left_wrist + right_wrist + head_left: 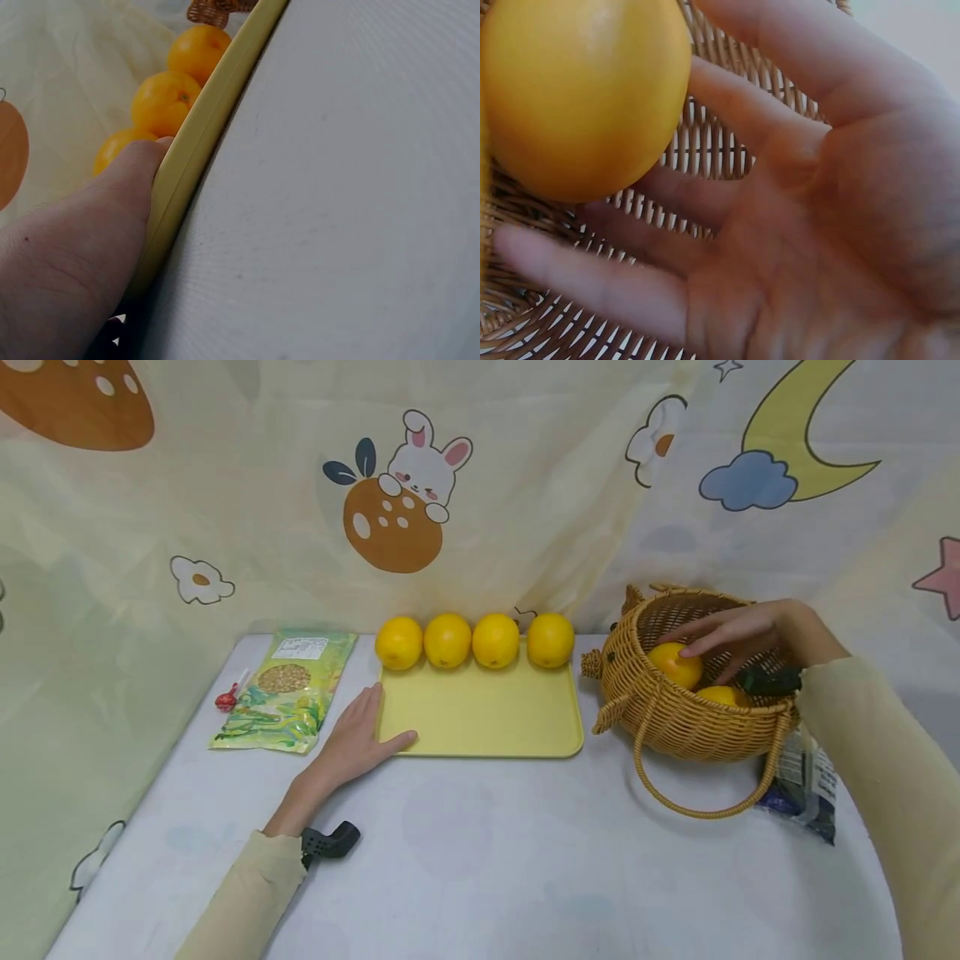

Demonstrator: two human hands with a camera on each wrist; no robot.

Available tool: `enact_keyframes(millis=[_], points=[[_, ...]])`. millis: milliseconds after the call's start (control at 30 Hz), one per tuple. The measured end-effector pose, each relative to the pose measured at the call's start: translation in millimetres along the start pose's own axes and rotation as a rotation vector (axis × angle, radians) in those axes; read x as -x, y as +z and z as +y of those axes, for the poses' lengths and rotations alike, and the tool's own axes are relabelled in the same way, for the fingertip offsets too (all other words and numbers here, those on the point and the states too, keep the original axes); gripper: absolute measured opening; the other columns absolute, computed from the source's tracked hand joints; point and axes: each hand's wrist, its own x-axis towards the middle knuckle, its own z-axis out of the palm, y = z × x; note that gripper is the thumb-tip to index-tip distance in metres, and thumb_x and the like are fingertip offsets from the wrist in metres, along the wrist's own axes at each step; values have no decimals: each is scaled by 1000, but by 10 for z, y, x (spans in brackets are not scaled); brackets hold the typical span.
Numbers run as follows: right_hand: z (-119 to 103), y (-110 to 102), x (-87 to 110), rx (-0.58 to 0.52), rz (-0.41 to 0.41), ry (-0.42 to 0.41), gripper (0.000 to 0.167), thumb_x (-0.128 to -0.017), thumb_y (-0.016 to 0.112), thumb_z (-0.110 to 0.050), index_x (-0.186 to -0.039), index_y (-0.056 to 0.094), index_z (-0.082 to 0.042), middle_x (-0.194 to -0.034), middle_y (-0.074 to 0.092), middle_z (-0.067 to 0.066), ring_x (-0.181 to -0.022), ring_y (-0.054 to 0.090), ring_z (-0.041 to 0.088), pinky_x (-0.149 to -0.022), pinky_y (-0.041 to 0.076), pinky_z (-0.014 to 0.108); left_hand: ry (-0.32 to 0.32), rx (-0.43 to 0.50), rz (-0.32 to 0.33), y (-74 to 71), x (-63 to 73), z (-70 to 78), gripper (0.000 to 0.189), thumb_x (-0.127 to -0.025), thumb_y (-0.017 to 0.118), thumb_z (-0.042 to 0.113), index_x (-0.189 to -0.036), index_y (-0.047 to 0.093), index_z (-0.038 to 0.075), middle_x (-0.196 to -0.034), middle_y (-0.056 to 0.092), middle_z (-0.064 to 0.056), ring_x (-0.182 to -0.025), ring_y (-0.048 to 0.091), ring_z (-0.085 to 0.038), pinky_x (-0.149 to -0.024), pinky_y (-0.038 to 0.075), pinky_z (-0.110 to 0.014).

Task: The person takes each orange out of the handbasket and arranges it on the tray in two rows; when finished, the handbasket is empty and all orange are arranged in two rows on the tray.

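My right hand (pixel 738 631) reaches into a wicker basket (pixel 697 727) shaped like a pig. Its fingers and thumb are around an orange (pixel 677 665), which fills the upper left of the right wrist view; the little finger (pixel 592 281) stands apart from the fruit. Another orange (pixel 723 696) lies lower in the basket, beneath the hand. On the left, my left hand (pixel 360 735) rests at the near left corner of a yellow tray (pixel 480 714), fingers straight along its side and thumb over the front rim. Several oranges (pixel 447 641) line the tray's far edge.
Left of the tray lies a green and yellow packet (pixel 285 693), with a red lollipop (pixel 226 700) beside it. A dark plastic package (pixel 806 785) sits partly behind the basket, whose handle (pixel 708 814) hangs toward the front. A patterned cloth (pixel 525 485) hangs behind the table.
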Motion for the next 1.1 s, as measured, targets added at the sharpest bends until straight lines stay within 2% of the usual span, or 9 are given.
enact_keyframes(millis=[133,367,600,767,967,1033,1100], points=[[5,7,-46,13,-4,-18,71,-103,43,-29,-157,0,-14,-161,-3,25,-145,24,39,-104,49,43,0,3,0,-1,-4,2,111,-86,54,69,-156,-2,4,-164,0,-19,-152,3,-37,-123,10,-55],[5,15,-120,-19,-22,-58,68,-104,42,-25,-158,1,-16,-161,3,23,-130,47,20,-102,51,44,7,-1,-1,-6,-7,7,112,-86,54,69,-155,-2,2,-164,0,-20,-151,4,-38,-122,10,-56],[-25,35,-256,-52,-44,-44,63,-104,42,-27,-157,10,-16,-157,18,21,-126,52,23,-103,50,44,5,-7,2,-15,-9,-17,111,-86,53,70,-155,-3,3,-164,0,-18,-152,3,-36,-123,10,-54],[-5,38,-310,-74,-41,-39,51,-104,43,-24,-150,22,-14,-145,36,14,-121,54,25,-101,50,46,7,-9,-5,-4,-15,-20,112,-85,53,70,-155,-3,3,-164,-1,-19,-152,3,-36,-123,9,-54],[28,31,-337,-10,32,-75,33,-102,48,-20,-133,40,-10,-129,50,8,-110,59,22,-95,53,40,4,-14,-2,9,-18,-18,112,-85,53,71,-155,-3,3,-164,0,-18,-152,3,-36,-123,10,-54],[26,32,-337,34,69,-75,35,-101,51,-21,-132,42,-8,-129,50,9,-108,59,21,-94,54,38,3,-13,-2,10,-16,-15,112,-85,53,70,-155,-3,3,-164,-1,-18,-152,3,-37,-123,10,-54],[11,38,-320,71,100,-63,44,-100,53,-23,-138,37,-6,-133,47,13,-108,59,21,-93,53,37,3,-8,-1,13,-14,-13,112,-85,53,70,-155,-3,3,-164,0,-19,-152,3,-37,-123,10,-55]])
